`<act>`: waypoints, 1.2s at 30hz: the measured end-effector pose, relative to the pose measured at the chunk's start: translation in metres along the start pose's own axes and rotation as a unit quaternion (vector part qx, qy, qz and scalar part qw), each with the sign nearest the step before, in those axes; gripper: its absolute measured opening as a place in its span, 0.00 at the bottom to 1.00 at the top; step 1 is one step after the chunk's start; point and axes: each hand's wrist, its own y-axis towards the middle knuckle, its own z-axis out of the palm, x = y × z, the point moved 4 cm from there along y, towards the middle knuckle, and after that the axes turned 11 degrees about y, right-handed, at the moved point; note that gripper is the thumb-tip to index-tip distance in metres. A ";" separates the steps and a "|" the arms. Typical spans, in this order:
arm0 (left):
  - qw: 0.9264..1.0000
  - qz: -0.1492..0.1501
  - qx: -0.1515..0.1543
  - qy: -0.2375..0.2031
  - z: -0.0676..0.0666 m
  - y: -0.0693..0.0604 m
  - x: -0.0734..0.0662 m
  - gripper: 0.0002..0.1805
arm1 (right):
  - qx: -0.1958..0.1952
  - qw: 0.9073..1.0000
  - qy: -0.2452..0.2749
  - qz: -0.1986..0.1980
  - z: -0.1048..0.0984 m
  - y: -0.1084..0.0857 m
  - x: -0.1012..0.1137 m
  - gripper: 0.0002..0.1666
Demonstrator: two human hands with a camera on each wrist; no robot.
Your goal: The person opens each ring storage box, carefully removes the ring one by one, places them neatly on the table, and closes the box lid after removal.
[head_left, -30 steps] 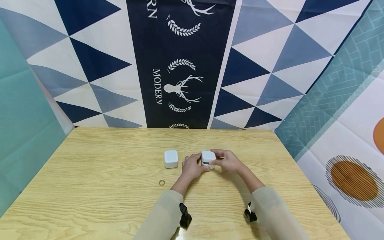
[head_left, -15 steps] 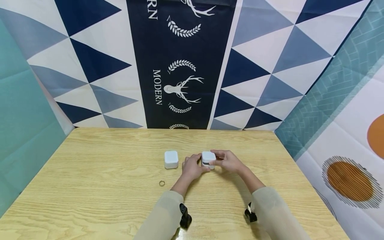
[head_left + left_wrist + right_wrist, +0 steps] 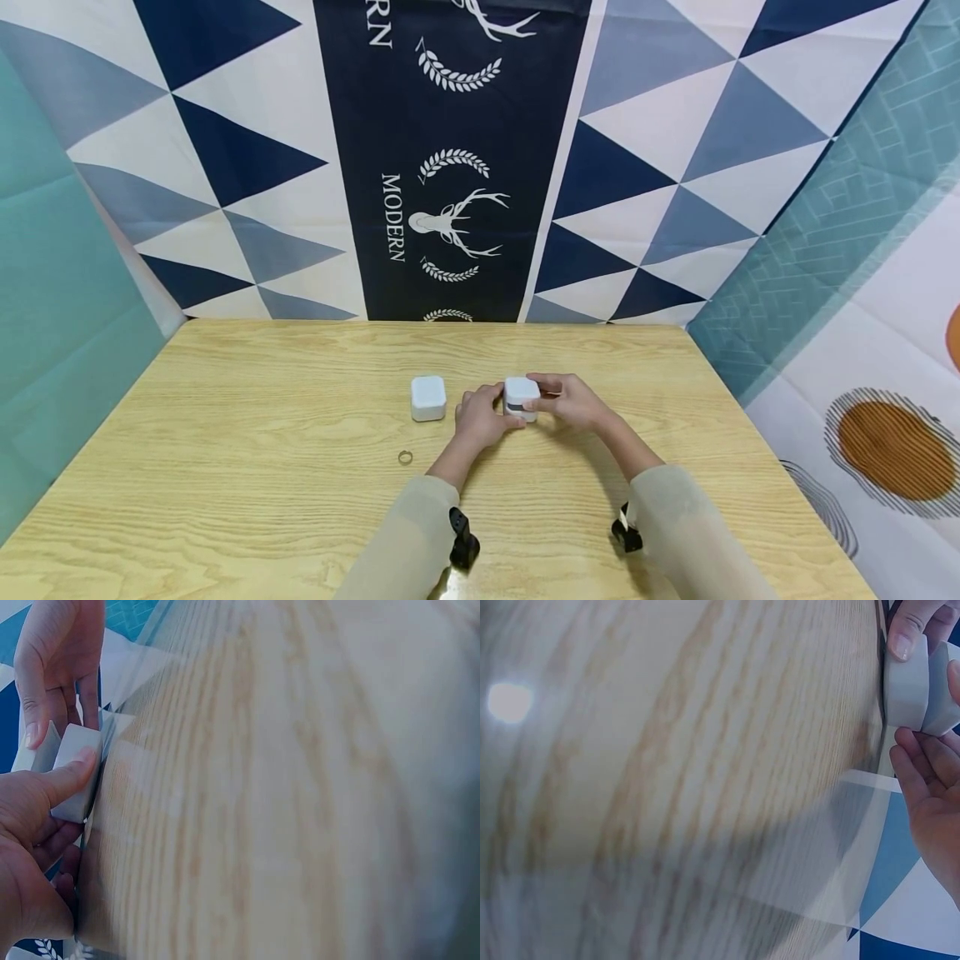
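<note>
A small white box (image 3: 521, 388) with rounded corners stands on the table between both hands. Its lid (image 3: 941, 694) is tilted slightly up from its base (image 3: 906, 686), leaving a narrow gap that looks dark in the head view. My left hand (image 3: 478, 417) holds the base, thumb (image 3: 75, 769) on the near face and fingers around the far side. With thumb and fingers, my right hand (image 3: 572, 404) grips the lid from the right. What lies inside the box is hidden. To the left sits a second, similar white box (image 3: 427, 398), closed.
A thin ring (image 3: 405, 457) lies on the wooden table (image 3: 262, 467), left of my left forearm and nearer than the second box. Patterned cloth (image 3: 450, 167) hangs behind the table's far edge, with more cloth along both sides.
Both hands keep their places on the box. The gap under the lid looks slightly wider and greyer than before. The second box and the ring have not moved.
</note>
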 end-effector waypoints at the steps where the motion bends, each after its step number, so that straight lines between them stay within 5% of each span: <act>1: 1.000 0.000 0.000 0.000 0.000 0.000 0.000 0.41 | 0.000 1.000 0.002 0.000 0.000 0.000 0.000 0.33; 9: 1.000 -0.001 -0.001 0.001 -0.001 0.000 0.000 0.41 | -0.006 1.000 0.017 -0.002 -0.004 0.020 -0.039 0.36; 36: 1.000 -0.006 0.000 0.006 0.001 -0.002 -0.001 0.40 | -0.003 1.000 0.001 -0.020 -0.005 0.019 -0.039 0.35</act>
